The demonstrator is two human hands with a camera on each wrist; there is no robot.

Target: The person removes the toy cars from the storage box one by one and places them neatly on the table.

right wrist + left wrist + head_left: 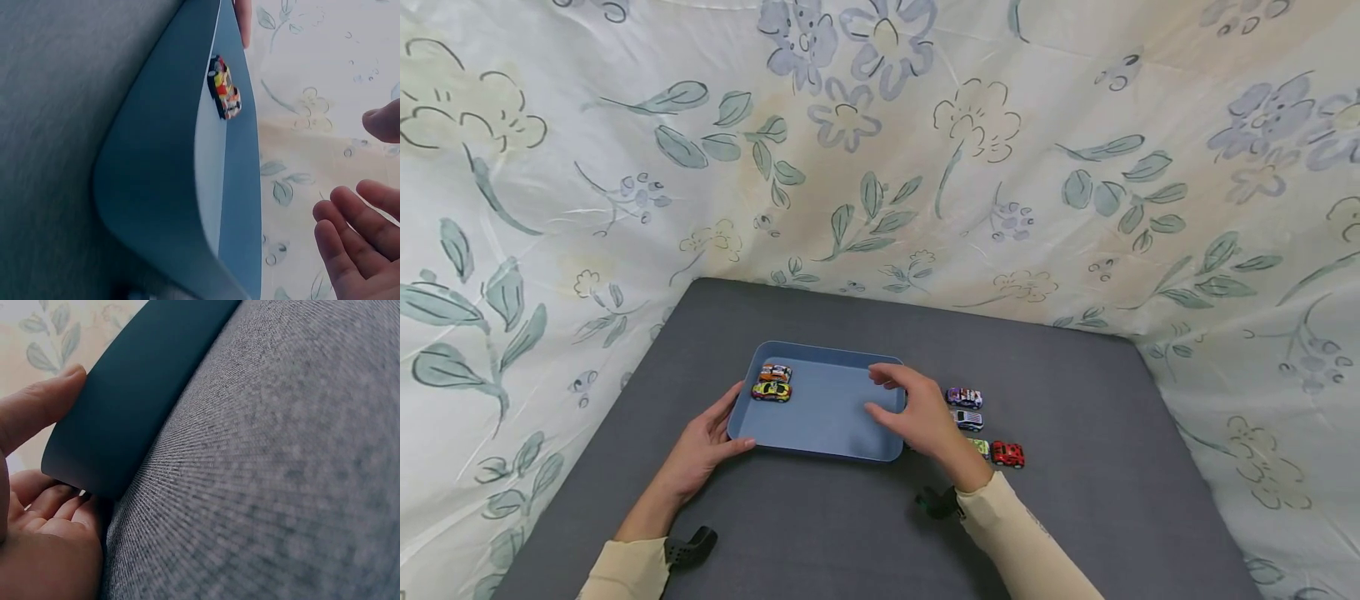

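A blue rectangular tray [831, 417] lies on the dark cloth. My left hand [698, 454] grips its left end, thumb at the front rim and fingers along the left side; the left wrist view shows those fingers bent by the tray corner. Near the tray's left wall sit an orange-and-white toy car [776, 372] and a yellow toy car [771, 391], side by side. Over the tray's right end hovers my right hand [921, 414], its thumb and fingers spread apart with nothing between them.
Right of the tray stand a purple toy car [964, 397], a white-and-black toy car [967, 420], a red toy car [1008, 454] and a green toy car [981, 448], partly hidden by my right wrist. A floral curtain [880, 192] hangs behind the cloth-covered table [820, 533].
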